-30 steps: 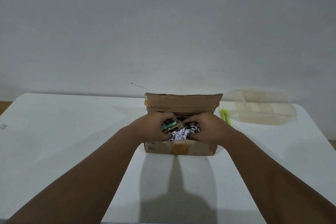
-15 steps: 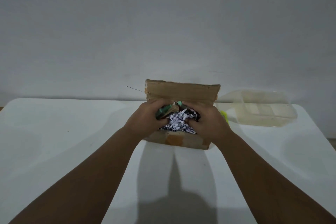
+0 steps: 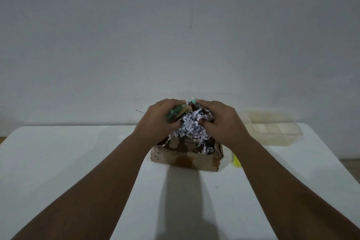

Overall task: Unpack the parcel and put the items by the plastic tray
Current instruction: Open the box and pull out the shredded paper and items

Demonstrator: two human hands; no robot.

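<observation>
Above the open cardboard parcel, both hands hold a bundle of contents clear of the box rim. On the left, the left hand has its fingers curled tight around a green packet, with a tan cardboard piece against it. Opposite it, the right hand curls its fingers into a wad of white shredded paper, which spills down between the two hands into the box; small dark items in the bundle are too hidden to name. The parcel rests near the middle of the white table. A clear plastic tray with compartments lies on the table to the right and farther back, apart from the parcel. A yellow-green object shows just beside the parcel's right end, partly covered by the right forearm.
</observation>
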